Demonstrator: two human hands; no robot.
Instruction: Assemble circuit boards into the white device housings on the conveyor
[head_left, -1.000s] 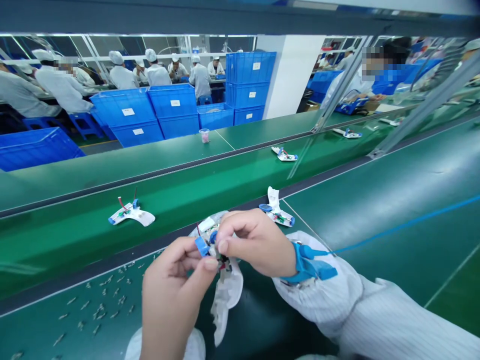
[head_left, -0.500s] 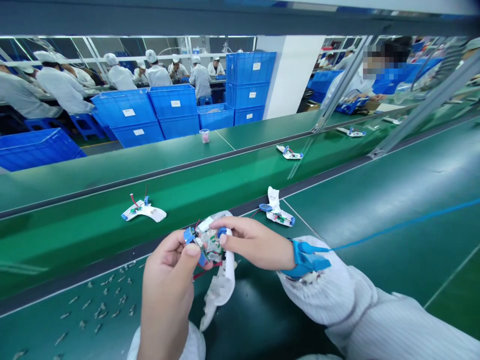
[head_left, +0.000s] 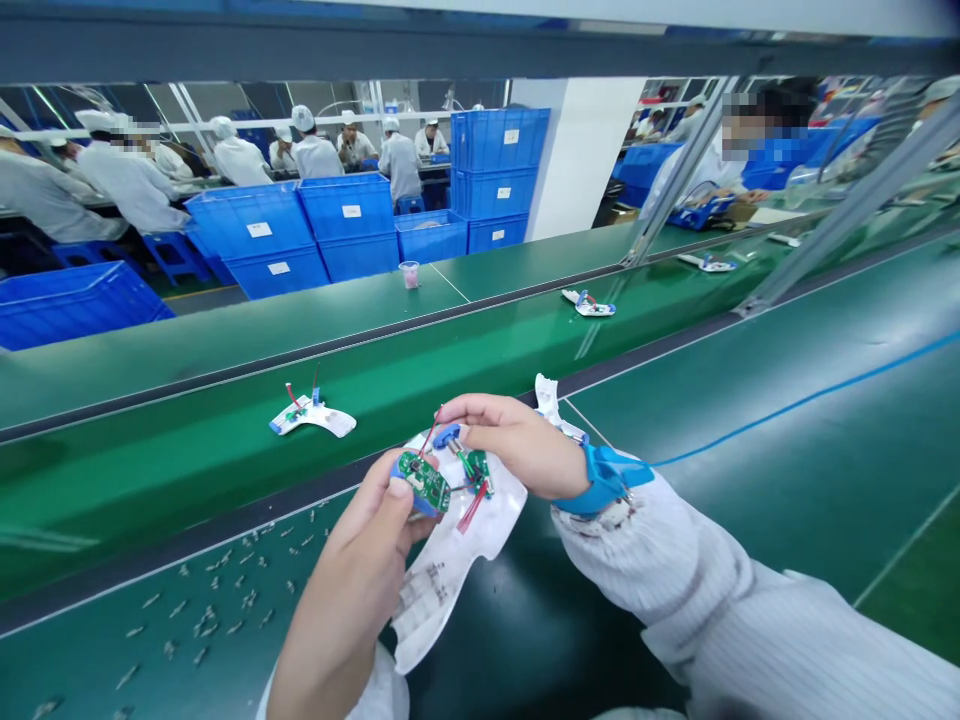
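Between my hands is a white curved plastic housing half (head_left: 491, 535), tilted with its inner side toward me. My left hand (head_left: 349, 580) pinches a green circuit board (head_left: 424, 482) with a blue part under it, over the housing. My right hand (head_left: 525, 450) grips the housing's upper end, its thumb by a blue cap (head_left: 448, 436). A smaller green board (head_left: 480, 472) and a bundle of red wires (head_left: 472, 510) lie against the housing. A blue wrist strap (head_left: 604, 480) circles my right wrist. The right fingertips are partly hidden.
Small metal parts (head_left: 206, 620) lie scattered on the bench at left. Similar housing assemblies rest on the green belt (head_left: 313, 415), farther along it (head_left: 592, 305), and at the bench edge (head_left: 550, 398). Blue crates (head_left: 499, 150) and co-workers stand beyond. A blue cord (head_left: 787, 405) runs right.
The housing has turned so its broad inner side shows. The circuit board in my left hand now shows its green face. Assemblies on the belt have shifted right.
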